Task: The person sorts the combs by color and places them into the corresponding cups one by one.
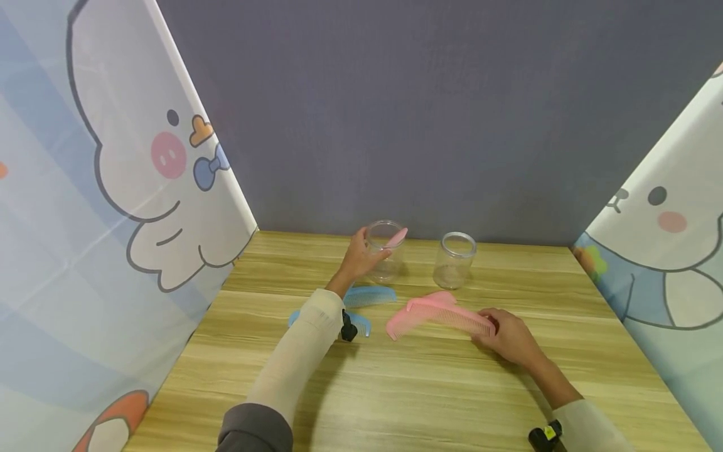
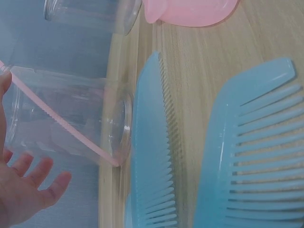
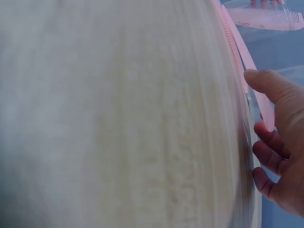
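A pink comb (image 1: 454, 317) lies right of centre in the frame, its right end pinched between the thumb and fingers of the right hand (image 1: 508, 338). Its left part crosses over a second pink comb (image 1: 402, 324). Up and to the left, near the centre, the left hand (image 1: 358, 258) is loosely curved around the left side of a clear jar (image 1: 386, 271), thumb in front; a third pink comb (image 1: 398, 237) leans inside it, one end above the rim. Another clear jar (image 1: 452, 275) stands upright just right of it. Below the left hand lie two blue combs (image 1: 371, 297), the lower one partly hidden by the sleeve (image 1: 302, 351). The wood-grain table (image 1: 429, 395) fills the lower frame. A dark grey panel (image 1: 395, 113) spans the top, with cartoon-printed sheets (image 1: 62, 263) at both sides.
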Tool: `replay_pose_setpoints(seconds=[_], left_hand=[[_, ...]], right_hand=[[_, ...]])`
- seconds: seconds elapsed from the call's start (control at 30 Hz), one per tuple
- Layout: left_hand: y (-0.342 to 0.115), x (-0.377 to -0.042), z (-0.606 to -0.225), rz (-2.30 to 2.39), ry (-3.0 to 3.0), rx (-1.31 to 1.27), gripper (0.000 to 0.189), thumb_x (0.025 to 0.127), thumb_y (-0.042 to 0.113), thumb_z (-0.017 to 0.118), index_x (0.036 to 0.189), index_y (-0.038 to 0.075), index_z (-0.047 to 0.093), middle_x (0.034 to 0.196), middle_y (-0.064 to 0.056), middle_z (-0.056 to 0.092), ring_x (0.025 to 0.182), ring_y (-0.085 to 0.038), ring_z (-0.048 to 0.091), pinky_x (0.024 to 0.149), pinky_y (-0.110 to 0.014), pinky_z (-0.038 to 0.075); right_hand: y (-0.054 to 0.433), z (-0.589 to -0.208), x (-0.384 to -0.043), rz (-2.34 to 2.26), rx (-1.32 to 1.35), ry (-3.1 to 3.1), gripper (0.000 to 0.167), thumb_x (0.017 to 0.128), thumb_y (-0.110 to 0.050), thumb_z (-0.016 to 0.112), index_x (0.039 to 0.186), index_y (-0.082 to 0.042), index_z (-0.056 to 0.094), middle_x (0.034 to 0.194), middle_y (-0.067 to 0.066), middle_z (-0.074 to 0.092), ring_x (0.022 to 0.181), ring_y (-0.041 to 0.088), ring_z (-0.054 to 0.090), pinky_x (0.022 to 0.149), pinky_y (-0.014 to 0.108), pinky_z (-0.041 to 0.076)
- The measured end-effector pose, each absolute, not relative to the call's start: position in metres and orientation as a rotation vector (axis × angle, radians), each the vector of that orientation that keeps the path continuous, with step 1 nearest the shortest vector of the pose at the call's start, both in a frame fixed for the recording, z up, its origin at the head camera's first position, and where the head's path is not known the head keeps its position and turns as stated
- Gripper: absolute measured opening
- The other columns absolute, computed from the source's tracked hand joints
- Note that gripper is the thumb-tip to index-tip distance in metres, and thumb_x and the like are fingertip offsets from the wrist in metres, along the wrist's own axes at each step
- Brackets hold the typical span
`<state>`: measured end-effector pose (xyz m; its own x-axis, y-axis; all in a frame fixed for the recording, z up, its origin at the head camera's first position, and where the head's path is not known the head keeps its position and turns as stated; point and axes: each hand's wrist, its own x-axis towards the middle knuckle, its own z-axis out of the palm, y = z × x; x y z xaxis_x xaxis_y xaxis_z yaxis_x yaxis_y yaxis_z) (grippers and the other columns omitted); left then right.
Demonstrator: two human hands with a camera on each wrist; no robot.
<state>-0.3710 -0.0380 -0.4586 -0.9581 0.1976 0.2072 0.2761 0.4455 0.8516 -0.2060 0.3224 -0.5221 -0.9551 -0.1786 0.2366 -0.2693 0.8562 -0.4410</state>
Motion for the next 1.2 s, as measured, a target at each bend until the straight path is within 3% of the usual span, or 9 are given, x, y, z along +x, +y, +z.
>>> replay_pose_setpoints(seconds=[0.47, 0.73, 1.0, 1.2], left_hand=[[-0.038, -0.372, -0.46, -1.585, -2.607, -0.437, 0.098, 0.089, 0.043, 0.078, 0.16, 0.003, 0.022, 0.161, -0.019, 0.032, 0.144, -0.038, 0.042, 0.115, -0.051, 0.043], [-0.038, -0.372, -0.46, -1.573, -2.596, -0.455, 0.097, 0.089, 0.043, 0.078, 0.158, 0.003, 0.024, 0.158, -0.02, 0.035, 0.145, -0.037, 0.041, 0.116, -0.051, 0.041], [-0.038, -0.373, -0.459, -1.567, -2.565, -0.457, 0.095, 0.086, 0.039, 0.081, 0.156, 0.0, 0.029, 0.154, -0.025, 0.04, 0.142, -0.039, 0.044, 0.115, -0.054, 0.041], [-0.037, -0.372, -0.46, -1.595, -2.578, -0.453, 0.096, 0.087, 0.039, 0.08, 0.157, 0.001, 0.026, 0.157, -0.023, 0.036, 0.143, -0.039, 0.043, 0.116, -0.053, 0.041]], right_hand=[[0.33, -0.521, -0.207, 0.793, 0.364, -2.712, 0.051, 0.079, -0.031, 0.089, 0.115, 0.001, 0.071, 0.105, 0.016, 0.073, 0.08, 0.015, 0.065, 0.063, 0.028, 0.052], [0.333, -0.515, -0.209, 0.943, 0.304, -2.732, 0.053, 0.084, -0.028, 0.085, 0.123, 0.003, 0.067, 0.104, 0.016, 0.07, 0.072, 0.001, 0.06, 0.054, 0.023, 0.05], [0.332, -0.507, -0.213, 0.968, 0.312, -2.712, 0.052, 0.084, -0.026, 0.085, 0.124, 0.002, 0.067, 0.105, 0.017, 0.071, 0.072, 0.001, 0.059, 0.056, 0.023, 0.05], [0.33, -0.498, -0.217, 0.937, 0.29, -2.71, 0.051, 0.083, -0.027, 0.085, 0.122, 0.002, 0.068, 0.107, 0.018, 0.073, 0.078, 0.008, 0.06, 0.061, 0.023, 0.05]])
